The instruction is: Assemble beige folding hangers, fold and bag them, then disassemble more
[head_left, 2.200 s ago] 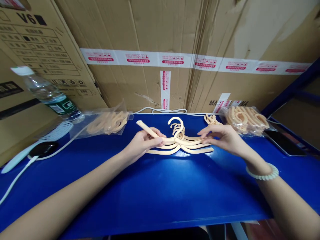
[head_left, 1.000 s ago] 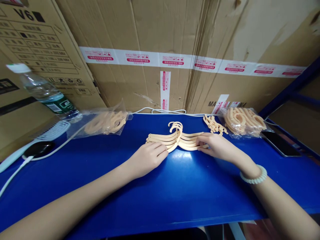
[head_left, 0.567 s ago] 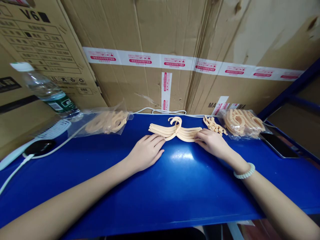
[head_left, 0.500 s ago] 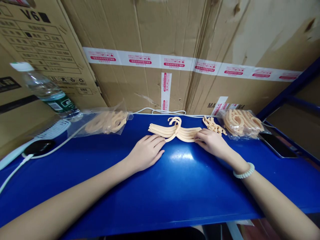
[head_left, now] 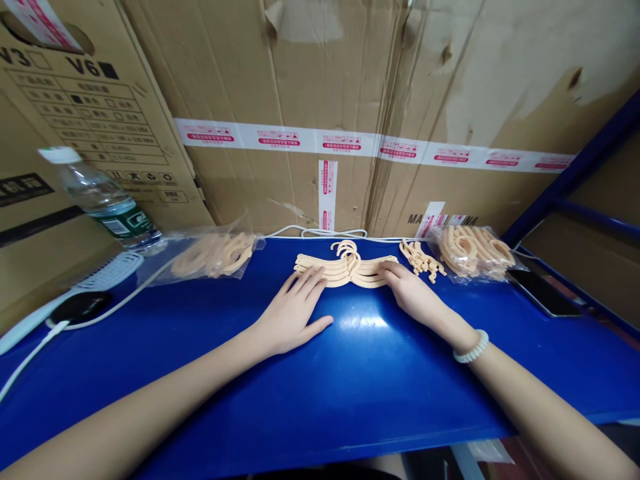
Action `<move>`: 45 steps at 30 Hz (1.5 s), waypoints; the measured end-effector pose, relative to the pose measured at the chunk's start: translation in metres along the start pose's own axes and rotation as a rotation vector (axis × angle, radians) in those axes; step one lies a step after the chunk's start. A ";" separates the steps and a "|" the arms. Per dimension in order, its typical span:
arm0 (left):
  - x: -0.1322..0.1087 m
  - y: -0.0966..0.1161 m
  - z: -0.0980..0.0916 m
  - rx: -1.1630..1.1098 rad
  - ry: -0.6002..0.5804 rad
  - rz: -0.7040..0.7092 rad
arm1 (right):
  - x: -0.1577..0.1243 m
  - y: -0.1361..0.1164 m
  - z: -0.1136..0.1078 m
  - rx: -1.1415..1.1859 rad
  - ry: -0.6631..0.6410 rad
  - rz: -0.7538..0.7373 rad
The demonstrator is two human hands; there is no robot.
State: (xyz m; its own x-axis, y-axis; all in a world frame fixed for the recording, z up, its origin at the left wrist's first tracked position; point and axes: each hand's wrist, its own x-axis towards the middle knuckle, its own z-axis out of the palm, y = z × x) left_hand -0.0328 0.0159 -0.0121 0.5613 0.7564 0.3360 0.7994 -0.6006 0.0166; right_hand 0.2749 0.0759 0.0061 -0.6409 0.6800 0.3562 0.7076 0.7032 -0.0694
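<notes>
Several cream-coloured foldable hangers (head_left: 351, 272) lie in a row, one behind another, on the blue table, arms spread and hooks toward the back. My left hand (head_left: 293, 310) is open, its fingertips resting on the hangers' left arms and its thumb stretched out over the table. At the other end, the fingers of my right hand (head_left: 410, 290) are closed over the tips of the hangers' right arms; the thumb is partly hidden. Just behind the right hand is a small pile of loose cream-coloured hooks (head_left: 423, 260).
Clear bags of cream-coloured parts lie to the left (head_left: 215, 255) and right (head_left: 473, 250). At far left are a water bottle (head_left: 117, 213), a white hairbrush (head_left: 107, 275) and a black corded device (head_left: 81, 305). A phone (head_left: 545, 293) lies at right. Cardboard boxes (head_left: 280, 193) stand behind.
My left hand has opened, its thumb moving away from the fingers, which now reach further over the hangers. My right fingers have shifted slightly inward. The camera view has tilted slightly up.
</notes>
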 end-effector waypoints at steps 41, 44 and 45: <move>0.012 -0.019 0.006 -0.155 0.078 -0.010 | -0.005 0.070 -0.061 -0.132 0.129 0.673; 0.011 -0.019 0.006 -0.179 0.132 0.024 | -0.003 0.067 -0.057 -0.195 0.035 0.673; 0.011 -0.019 0.006 -0.182 0.141 0.029 | -0.002 0.066 -0.055 -0.206 0.017 0.667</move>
State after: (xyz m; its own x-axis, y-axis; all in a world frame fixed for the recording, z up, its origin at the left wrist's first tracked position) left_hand -0.0406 0.0374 -0.0147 0.5380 0.7019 0.4668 0.7243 -0.6682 0.1699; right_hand 0.3395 0.1096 0.0523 -0.0460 0.9484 0.3137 0.9915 0.0816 -0.1012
